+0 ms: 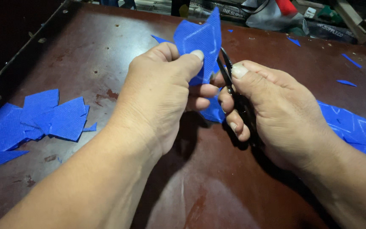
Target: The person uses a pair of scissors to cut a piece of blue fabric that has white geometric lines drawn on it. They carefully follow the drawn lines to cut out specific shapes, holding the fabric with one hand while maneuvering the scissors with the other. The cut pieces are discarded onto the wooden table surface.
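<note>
Up near the table's (106,55) far edge, a blue fabric piece (200,36) stands pinched in the left hand (159,91), taut for cutting; the right hand (267,101) clamps black scissors (226,70) beside it, cut blue pieces (34,121) heaped at the left edge

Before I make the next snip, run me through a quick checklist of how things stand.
1. Left hand pinches the blue fabric piece firmly: ok.
2. Right hand grips the black scissors: ok.
3. Blades meet the fabric edge: ok.
4. Left fingertips clear of the blades: not ok, very close.
5. Chalk line aligned with blades: cannot tell.
6. Cut pieces piled aside on the brown table: ok.
</note>
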